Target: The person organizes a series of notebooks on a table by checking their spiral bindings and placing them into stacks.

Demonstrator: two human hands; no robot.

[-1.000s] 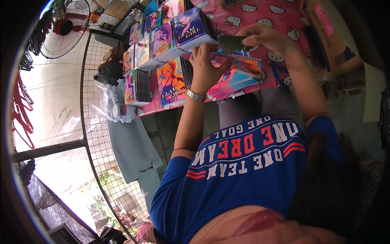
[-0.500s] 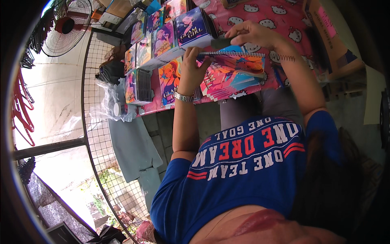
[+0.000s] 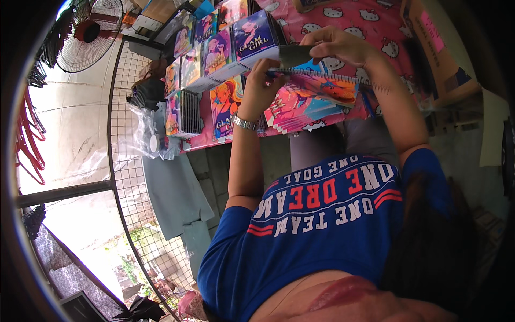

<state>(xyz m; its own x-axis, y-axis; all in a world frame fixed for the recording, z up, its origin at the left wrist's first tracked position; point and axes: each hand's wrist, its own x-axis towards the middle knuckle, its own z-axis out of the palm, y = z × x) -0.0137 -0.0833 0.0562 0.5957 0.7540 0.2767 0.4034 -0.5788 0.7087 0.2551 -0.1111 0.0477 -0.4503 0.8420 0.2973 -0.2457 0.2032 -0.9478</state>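
A spiral notebook (image 3: 322, 86) with a colourful cover is held tilted above the near table edge. My left hand (image 3: 260, 88), with a metal-band watch at its wrist, is closed on the left end of its bound edge. The wire coil (image 3: 381, 88) runs along that edge and sticks out past its right end, beside my right forearm. My right hand (image 3: 340, 48) pinches a dark flat piece (image 3: 296, 56) just above the coil. What the piece is, I cannot make out. Under the notebook lie fanned-out printed covers (image 3: 292, 115) in pink and blue.
Stacks of finished notebooks (image 3: 219, 51) stand at the left of the table, which has a pink patterned cloth (image 3: 370, 32). A cardboard box (image 3: 442, 59) stands at the right. A clear plastic bag (image 3: 142, 134) hangs by the left corner, near a wire mesh (image 3: 123, 107).
The notebook and both hands have shifted slightly to the right. The dark piece is turned so that more of its flat face shows, and the notebook's cover is tilted differently.
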